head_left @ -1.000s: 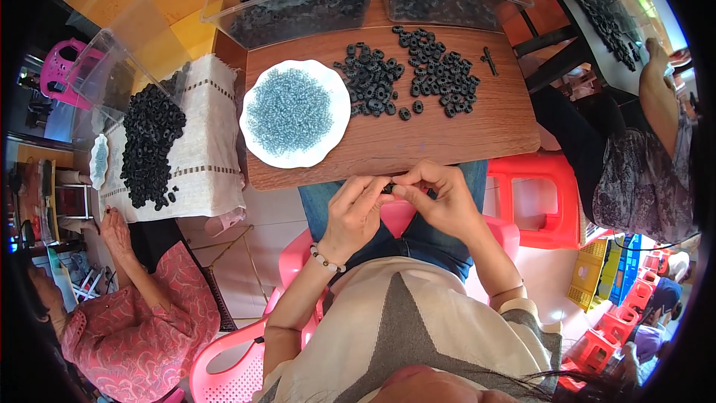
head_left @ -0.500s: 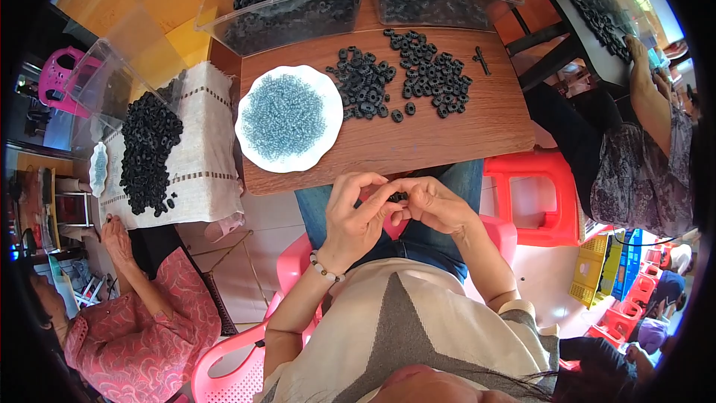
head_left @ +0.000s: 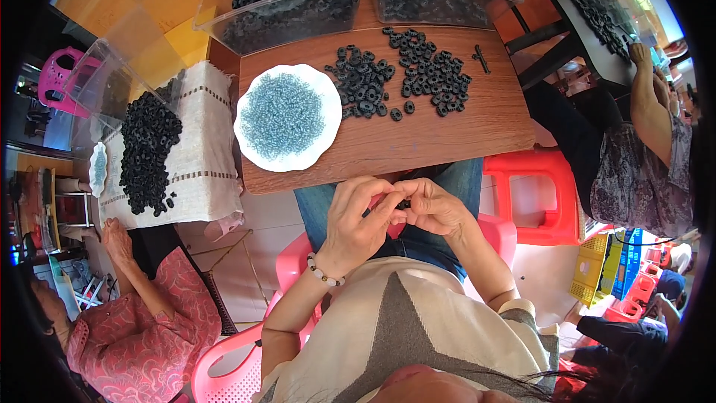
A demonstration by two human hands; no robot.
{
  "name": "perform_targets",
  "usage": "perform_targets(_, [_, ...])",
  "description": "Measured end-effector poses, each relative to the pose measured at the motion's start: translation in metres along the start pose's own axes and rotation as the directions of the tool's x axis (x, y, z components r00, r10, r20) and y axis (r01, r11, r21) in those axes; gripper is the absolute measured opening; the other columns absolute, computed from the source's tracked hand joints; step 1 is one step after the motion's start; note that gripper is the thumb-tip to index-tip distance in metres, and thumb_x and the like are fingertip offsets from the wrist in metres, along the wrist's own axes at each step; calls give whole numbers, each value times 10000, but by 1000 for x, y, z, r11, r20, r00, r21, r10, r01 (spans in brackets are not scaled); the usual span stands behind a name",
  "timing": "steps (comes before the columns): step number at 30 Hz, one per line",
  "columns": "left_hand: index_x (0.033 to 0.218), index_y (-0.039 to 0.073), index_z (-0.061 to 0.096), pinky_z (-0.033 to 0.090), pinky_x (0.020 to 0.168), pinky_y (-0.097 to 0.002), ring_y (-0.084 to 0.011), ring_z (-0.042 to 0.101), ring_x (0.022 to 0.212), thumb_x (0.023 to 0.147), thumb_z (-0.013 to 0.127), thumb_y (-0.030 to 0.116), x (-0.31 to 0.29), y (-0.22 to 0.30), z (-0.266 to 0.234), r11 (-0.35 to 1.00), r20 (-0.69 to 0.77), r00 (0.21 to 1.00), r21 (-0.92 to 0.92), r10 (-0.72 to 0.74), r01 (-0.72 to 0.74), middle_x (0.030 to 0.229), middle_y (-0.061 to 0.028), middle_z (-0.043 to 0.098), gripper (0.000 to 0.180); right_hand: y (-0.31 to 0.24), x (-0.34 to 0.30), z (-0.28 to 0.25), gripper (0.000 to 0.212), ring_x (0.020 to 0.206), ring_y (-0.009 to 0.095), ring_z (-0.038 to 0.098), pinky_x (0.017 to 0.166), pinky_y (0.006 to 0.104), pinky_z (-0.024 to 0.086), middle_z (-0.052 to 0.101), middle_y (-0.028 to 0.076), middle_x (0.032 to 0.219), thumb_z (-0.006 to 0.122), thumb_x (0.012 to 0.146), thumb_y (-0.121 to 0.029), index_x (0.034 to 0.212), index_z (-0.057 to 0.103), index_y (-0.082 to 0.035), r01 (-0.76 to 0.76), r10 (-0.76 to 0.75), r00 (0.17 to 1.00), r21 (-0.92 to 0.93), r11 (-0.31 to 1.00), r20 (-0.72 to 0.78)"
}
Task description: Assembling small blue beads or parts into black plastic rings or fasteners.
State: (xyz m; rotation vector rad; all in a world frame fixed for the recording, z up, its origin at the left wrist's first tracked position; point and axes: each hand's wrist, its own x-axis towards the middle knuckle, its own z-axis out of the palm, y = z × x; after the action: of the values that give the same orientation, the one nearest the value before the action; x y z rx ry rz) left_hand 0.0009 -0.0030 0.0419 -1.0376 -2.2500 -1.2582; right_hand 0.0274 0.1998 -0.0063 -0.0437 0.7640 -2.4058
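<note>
Over my lap, just off the near edge of the brown table (head_left: 455, 136), my two hands meet fingertip to fingertip. My left hand (head_left: 353, 220) and my right hand (head_left: 438, 210) both pinch one small black part (head_left: 403, 204), mostly covered by the fingers. On the table ahead lies a white scalloped plate (head_left: 333, 121) full of tiny blue-grey beads (head_left: 286, 116). Right of the plate sit two loose heaps of small black oval parts with holes, a left heap (head_left: 362, 83) and a right heap (head_left: 438, 80). Beyond them lies a thin black rod-like piece (head_left: 481, 59).
Two clear bins (head_left: 298, 0) of black parts stand at the table's far edge. At left, a person in a pink patterned top (head_left: 149, 328) sits by a cloth-covered table (head_left: 201, 123) with more black parts. A red stool (head_left: 533, 198) is at right, near another person's arm (head_left: 649, 104).
Both hands keep their pinch on the black part; the fingers have shifted slightly, the right ones a little to the right. The plate and heaps stay put.
</note>
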Motion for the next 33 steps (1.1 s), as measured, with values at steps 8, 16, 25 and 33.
perform_targets(8, [1082,22,762,529,800,-413,-313,629,977,716,830,34,-1,-1,0,1000,-8,1000,-11,-2,2,1087,-98,650,373,2,3,7,470,1063,163,671,925,329,521,701,60,1124,778,956,-298,1275,643,20,-3,3,1000,64,998,-4])
perform_targets(16, [1067,10,742,528,800,-416,-324,628,977,730,836,39,-1,-3,2,1000,-10,1000,-19,-13,13,1089,-105,646,351,1,6,8,469,1057,163,664,927,326,524,691,80,1188,762,967,-304,1274,636,27,-8,7,1000,89,996,9])
perform_targets(25, [1078,11,738,527,800,-424,-327,632,973,742,819,34,-6,-6,3,999,10,999,-23,-38,38,1087,-111,640,347,7,9,4,538,1126,183,658,966,336,521,685,100,1237,771,961,-298,1345,593,33,-30,22,998,150,988,56])
perform_targets(33, [1105,3,738,553,828,-416,-334,637,1021,691,784,-16,-7,-6,3,1000,28,1000,0,8,-8,1145,-103,642,417,5,6,8,617,1171,186,654,1033,358,519,688,94,1261,803,934,-303,1405,571,21,20,-21,1000,95,995,13])
